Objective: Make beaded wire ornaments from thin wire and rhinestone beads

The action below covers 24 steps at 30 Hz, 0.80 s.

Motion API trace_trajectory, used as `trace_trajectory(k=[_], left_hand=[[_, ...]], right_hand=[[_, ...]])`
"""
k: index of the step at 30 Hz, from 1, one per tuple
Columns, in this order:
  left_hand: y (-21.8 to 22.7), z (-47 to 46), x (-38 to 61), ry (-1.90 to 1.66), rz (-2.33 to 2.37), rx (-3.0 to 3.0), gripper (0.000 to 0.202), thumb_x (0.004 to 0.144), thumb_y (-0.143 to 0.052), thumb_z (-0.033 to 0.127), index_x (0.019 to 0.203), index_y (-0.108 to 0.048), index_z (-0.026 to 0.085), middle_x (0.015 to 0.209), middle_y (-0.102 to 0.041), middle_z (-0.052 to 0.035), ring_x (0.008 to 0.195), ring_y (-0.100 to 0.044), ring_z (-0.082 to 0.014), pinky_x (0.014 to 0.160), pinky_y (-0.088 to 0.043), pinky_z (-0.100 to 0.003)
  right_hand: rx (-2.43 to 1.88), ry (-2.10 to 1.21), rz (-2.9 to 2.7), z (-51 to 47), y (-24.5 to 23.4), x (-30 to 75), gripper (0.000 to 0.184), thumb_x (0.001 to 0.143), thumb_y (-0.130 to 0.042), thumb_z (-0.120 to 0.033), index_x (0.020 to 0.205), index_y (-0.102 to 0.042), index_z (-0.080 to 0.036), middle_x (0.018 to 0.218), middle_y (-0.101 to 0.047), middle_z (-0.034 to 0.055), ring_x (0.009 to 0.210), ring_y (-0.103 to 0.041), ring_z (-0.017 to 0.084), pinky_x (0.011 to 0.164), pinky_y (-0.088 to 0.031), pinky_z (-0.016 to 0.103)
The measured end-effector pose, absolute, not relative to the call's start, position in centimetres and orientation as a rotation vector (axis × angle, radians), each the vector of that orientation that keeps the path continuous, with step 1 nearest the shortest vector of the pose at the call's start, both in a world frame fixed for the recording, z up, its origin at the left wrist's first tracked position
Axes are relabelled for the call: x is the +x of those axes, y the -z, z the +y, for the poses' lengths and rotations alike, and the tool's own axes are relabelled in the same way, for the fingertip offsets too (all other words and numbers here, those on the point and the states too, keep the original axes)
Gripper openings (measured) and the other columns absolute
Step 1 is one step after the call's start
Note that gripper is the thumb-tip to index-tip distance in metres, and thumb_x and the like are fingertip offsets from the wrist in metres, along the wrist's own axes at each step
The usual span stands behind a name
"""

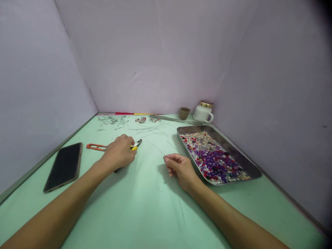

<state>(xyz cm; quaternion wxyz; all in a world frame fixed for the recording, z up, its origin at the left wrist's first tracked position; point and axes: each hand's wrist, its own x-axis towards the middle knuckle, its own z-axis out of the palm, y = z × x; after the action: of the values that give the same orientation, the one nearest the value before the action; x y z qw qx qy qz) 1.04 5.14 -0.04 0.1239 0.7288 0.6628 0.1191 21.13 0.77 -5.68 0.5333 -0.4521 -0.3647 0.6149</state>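
My left hand curls over a pair of pliers at the table's left middle. The metal jaws and a bit of yellow handle poke out past the fingers, and most of the handles are hidden under the palm. Just left of that hand lie orange-handled thread snips, partly covered by it. My right hand pinches a thin wire between thumb and index finger. One end of the wire sticks out ahead of the fingertips, and the other trails down toward the front.
A metal tray of mixed beads stands at right. Behind it are a lidded white mug and a small brown cup. A phone lies at left. Wire scraps and beaded rings lie toward the back wall.
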Motion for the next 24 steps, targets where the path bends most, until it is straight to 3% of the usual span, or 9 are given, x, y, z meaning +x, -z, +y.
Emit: trace_trajectory(k=[6, 11, 18, 21, 24], left_hand=[[1.3, 5.6, 0.1, 0.062, 1.956, 2.226, 0.03, 0.054, -0.051, 0.013, 0.084, -0.052, 0.019, 0.081, -0.055, -0.0077, 0.071, -0.052, -0.0233, 0.054, -0.036, -0.029], [2.2, 5.2, 1.1, 0.083, 2.028, 2.275, 0.029, 0.055, -0.049, 0.011, 0.083, -0.049, 0.015, 0.085, -0.052, -0.0122, 0.08, -0.049, -0.0268, 0.055, -0.035, -0.03], [2.6, 4.0, 0.3, 0.094, 2.078, 2.286, 0.019, 0.052, -0.048, 0.009, 0.07, -0.048, 0.016, 0.076, -0.051, -0.0118, 0.073, -0.049, -0.0257, 0.054, -0.033, -0.029], [2.1, 3.5, -0.1, 0.014, 2.019, 2.175, 0.012, 0.051, -0.047, 0.01, 0.059, -0.043, 0.018, 0.066, -0.049, -0.0069, 0.06, -0.047, -0.0203, 0.049, -0.028, -0.027], [0.3, 2.7, -0.3, -0.156, 1.648, 1.821, 0.01, 0.051, -0.044, 0.013, 0.055, -0.038, 0.019, 0.052, -0.037, 0.0018, 0.049, -0.039, -0.014, 0.046, -0.024, -0.025]], right_hand=[[-1.082, -1.441, -0.879, 0.8, 5.6, 20.9, 0.022, 0.053, -0.071, -0.026, 0.067, -0.06, -0.012, 0.045, -0.052, -0.0046, 0.035, -0.041, 0.005, 0.032, -0.034, 0.017], [-1.087, -1.392, -0.879, 0.7, 5.7, 20.7, 0.019, 0.054, -0.07, -0.025, 0.063, -0.059, -0.011, 0.044, -0.051, -0.0049, 0.034, -0.041, 0.005, 0.032, -0.035, 0.017], [-1.102, -1.333, -0.81, 0.9, 5.6, 20.6, 0.017, 0.055, -0.067, -0.023, 0.065, -0.059, -0.011, 0.045, -0.051, -0.005, 0.034, -0.041, 0.005, 0.032, -0.035, 0.017], [-1.097, -1.328, -0.831, 1.0, 5.6, 20.7, 0.016, 0.055, -0.067, -0.024, 0.064, -0.059, -0.012, 0.045, -0.051, -0.0051, 0.034, -0.04, 0.005, 0.032, -0.035, 0.018], [-1.096, -1.321, -0.84, 1.1, 5.7, 20.6, 0.017, 0.056, -0.066, -0.025, 0.063, -0.059, -0.012, 0.045, -0.051, -0.0052, 0.034, -0.04, 0.006, 0.032, -0.035, 0.018]])
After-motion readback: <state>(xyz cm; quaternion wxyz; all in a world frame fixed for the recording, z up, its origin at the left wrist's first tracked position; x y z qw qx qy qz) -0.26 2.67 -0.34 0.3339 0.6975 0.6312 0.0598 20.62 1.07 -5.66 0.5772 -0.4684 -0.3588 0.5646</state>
